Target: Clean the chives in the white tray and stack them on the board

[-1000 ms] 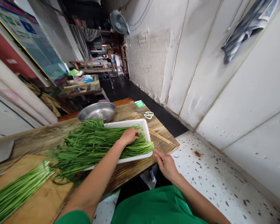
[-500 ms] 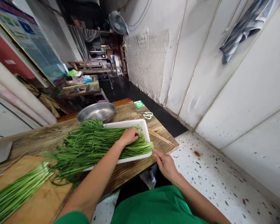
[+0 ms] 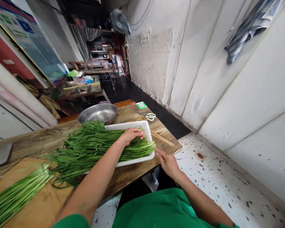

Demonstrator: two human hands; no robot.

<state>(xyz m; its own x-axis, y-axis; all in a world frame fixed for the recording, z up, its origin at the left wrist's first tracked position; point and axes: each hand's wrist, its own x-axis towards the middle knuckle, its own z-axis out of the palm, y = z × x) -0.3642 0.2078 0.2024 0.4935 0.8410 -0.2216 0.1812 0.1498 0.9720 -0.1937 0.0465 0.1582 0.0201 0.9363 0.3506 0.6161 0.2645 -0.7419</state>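
A thick heap of long green garlic chives lies in a white plastic tray, its leaves spilling over the left side and its pale stem ends at the right corner. Above the stems, my left hand is closed with its fingertips together; whatever is in them is hidden. My right hand pinches beside the stem ends at the tray's near right corner, and the small thing between thumb and finger is too fine to name. Another bunch of chives rests on a wooden cutting board.
Behind the tray stands a metal basin. Scissors and a green-edged code card lie near the table's far edge. Thin dry straw strips lie right of the tray. A broad metal blade sits at far left.
My left hand has lifted slightly, and its fingers now reach farther out to the right. My right hand stays almost in place at the tray's corner.
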